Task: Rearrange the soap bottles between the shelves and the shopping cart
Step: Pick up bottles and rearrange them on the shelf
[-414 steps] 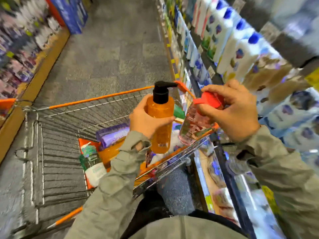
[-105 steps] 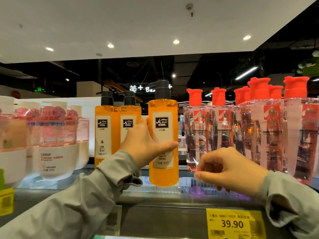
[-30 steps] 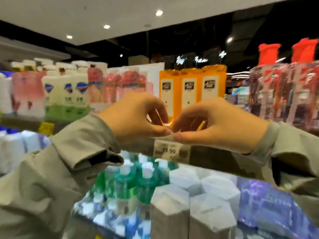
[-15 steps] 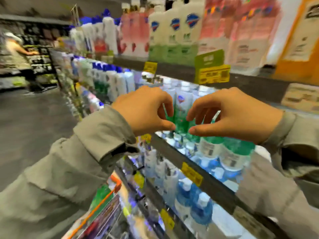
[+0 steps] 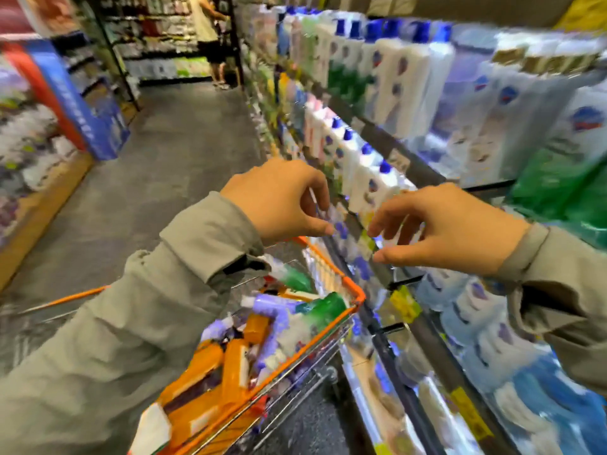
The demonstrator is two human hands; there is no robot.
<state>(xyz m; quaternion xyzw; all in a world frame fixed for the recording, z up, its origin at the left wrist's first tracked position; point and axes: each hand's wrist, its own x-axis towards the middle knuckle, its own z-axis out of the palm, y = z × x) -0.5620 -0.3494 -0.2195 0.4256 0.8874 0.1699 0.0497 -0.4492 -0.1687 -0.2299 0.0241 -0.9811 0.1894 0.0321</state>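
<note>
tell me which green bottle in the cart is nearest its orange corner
The green bottle lying at the cart corner; the other green bottle sits farther back, by the sleeve.

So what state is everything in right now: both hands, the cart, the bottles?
Left hand: empty, fingers loosely curled, in mid-air.
Right hand: empty, fingers loosely curled, in mid-air.
Orange-rimmed wire shopping cart: loaded with products.
Orange soap bottles: lying down in the cart, blurred.
White blue-capped bottles: upright in a row on the dark metal shelf.
</note>
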